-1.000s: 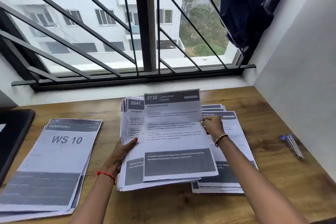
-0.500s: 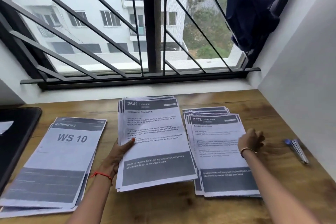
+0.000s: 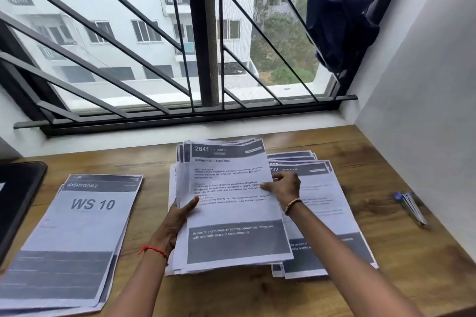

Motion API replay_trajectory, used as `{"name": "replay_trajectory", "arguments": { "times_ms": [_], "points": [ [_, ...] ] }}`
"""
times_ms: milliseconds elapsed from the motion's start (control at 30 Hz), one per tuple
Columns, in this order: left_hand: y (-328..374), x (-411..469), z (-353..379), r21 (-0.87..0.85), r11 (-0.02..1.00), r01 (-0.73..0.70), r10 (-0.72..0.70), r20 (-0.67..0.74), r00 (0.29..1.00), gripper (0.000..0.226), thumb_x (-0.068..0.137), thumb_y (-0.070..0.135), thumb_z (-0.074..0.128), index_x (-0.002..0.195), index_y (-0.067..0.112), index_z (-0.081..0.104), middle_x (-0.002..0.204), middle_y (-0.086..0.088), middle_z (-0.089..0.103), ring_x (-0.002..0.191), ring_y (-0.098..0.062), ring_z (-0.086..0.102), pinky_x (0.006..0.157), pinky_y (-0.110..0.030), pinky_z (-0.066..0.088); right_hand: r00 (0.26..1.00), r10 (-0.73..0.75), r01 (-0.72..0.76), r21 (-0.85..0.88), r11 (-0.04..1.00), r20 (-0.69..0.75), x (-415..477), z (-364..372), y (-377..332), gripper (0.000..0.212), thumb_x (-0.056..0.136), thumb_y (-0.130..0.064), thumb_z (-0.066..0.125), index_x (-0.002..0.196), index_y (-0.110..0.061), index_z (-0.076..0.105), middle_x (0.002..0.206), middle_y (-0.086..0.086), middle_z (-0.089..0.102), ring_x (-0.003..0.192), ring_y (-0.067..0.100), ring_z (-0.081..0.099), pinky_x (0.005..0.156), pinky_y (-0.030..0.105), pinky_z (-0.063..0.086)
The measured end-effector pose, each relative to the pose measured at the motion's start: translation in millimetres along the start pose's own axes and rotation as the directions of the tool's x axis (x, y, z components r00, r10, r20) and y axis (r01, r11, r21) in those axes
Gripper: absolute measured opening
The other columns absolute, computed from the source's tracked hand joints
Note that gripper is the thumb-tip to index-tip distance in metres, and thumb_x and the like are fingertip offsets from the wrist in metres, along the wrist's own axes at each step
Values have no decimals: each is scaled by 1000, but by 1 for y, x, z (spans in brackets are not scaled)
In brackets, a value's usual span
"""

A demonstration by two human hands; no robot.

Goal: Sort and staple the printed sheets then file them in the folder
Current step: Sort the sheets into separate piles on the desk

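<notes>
A thick stack of printed sheets (image 3: 231, 213) topped by the page "2641 Kitchen" is raised off the wooden desk in the middle. My left hand (image 3: 177, 221) holds its left edge, thumb on top. My right hand (image 3: 283, 186) pinches the right edge of the top sheet. To the right lies a pile topped by "2732 Living Room" (image 3: 327, 213). On the left lies a pile topped by "Washroom 2, WS 10" (image 3: 77, 234). A stapler (image 3: 412, 207) with a blue end lies at the far right of the desk.
A dark flat object (image 3: 18, 201), perhaps the folder, sits at the desk's left edge. A barred window (image 3: 201, 59) runs along the back. A white wall (image 3: 425, 110) closes the right side, with dark blue cloth (image 3: 345, 8) hanging in the corner.
My right hand laid the "2732" sheet on the right pile, then came back left to the edge of the held stack's top sheet. My left hand kept hold of the stack.
</notes>
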State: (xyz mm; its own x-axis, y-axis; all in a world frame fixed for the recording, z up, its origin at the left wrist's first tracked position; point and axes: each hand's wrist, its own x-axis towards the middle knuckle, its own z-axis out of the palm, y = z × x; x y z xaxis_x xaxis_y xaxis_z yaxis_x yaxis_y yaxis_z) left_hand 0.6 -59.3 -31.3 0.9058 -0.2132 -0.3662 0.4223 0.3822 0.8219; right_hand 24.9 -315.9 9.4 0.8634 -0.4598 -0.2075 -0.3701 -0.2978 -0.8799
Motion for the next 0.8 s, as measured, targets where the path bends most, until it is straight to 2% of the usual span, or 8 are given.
{"name": "replay_trajectory", "arguments": {
  "times_ms": [100, 233, 300, 400, 500, 567, 700, 800],
  "points": [
    [-1, 0, 3, -8, 1000, 22, -22, -3, 1000, 107, 36, 37, 95, 129, 8, 52, 121, -23, 61, 103, -39, 63, 87, -56, 50, 998, -53, 54, -23, 998, 29, 2, -15, 0, 25, 63, 0, 81, 51, -9, 61, 38, -18, 46, 51, 7, 42, 42, 9, 31],
    [1, -3, 10, 14, 1000, 15, -15, -21, 1000, 84, 55, 27, 89, 128, 5, 52, 107, -20, 68, 85, -30, 70, 72, -43, 58, 1000, -19, 19, -43, 999, -3, 18, -37, 11, 18, 67, 1, 78, 57, -1, 62, 57, 0, 50, 60, 12, 45, 55, 21, 36],
    [2, -3, 10, 20, 1000, 16, -15, -22, 1000, 50, 82, 9, 65, 129, 3, 49, 101, -18, 69, 79, -29, 70, 64, -40, 58, 997, 8, -14, -81, 997, -80, 27, -54, 17, 38, 71, 4, 72, 48, -12, 46, 55, -2, 43, 62, 13, 45, 50, 24, 31],
    [3, -2, 8, 28, 999, 17, -16, -27, 1000, 40, 89, 1, 52, 129, 2, 49, 101, -19, 68, 79, -30, 70, 61, -39, 58, 971, 42, -84, -169, 982, -236, 39, -85, 38, 49, 78, 9, 62, 45, -16, 35, 58, 0, 45, 70, 20, 43, 57, 25, 27],
    [5, -4, 6, 11, 1000, 28, -28, -13, 1000, 36, 90, 0, 50, 126, 3, 51, 96, -17, 71, 76, -31, 70, 60, -41, 58, 930, 100, -183, -210, 960, -353, 48, -105, 64, 11, 81, 8, 55, 72, 7, 62, 90, 23, 65, 87, 34, 60, 68, 32, 40],
    [5, -4, 2, -4, 999, 33, -33, -29, 999, 39, 89, 0, 51, 128, 4, 50, 100, -18, 70, 79, -32, 70, 63, -43, 58, 909, 146, -249, -229, 941, -389, 51, -110, 77, 20, 82, 7, 54, 99, 14, 62, 107, 30, 63, 101, 41, 61, 78, 40, 47],
    [4, -2, -3, -15, 1000, 21, -21, -29, 999, 40, 89, -1, 51, 129, 4, 50, 100, -18, 70, 80, -32, 70, 64, -43, 58, 895, 133, -289, -325, 900, -426, 44, -104, 82, 23, 83, 4, 55, 104, 14, 57, 117, 31, 55, 112, 42, 51, 93, 47, 41],
    [4, -1, -3, -6, 1000, 22, -22, -16, 1000, 36, 90, -2, 50, 125, 4, 51, 94, -17, 71, 76, -31, 70, 60, -42, 58, 918, -62, -108, -397, 911, -392, 36, -86, 60, 35, 83, -4, 61, 113, 9, 49, 125, 29, 43, 120, 41, 37, 99, 44, 30]
  ]
}}
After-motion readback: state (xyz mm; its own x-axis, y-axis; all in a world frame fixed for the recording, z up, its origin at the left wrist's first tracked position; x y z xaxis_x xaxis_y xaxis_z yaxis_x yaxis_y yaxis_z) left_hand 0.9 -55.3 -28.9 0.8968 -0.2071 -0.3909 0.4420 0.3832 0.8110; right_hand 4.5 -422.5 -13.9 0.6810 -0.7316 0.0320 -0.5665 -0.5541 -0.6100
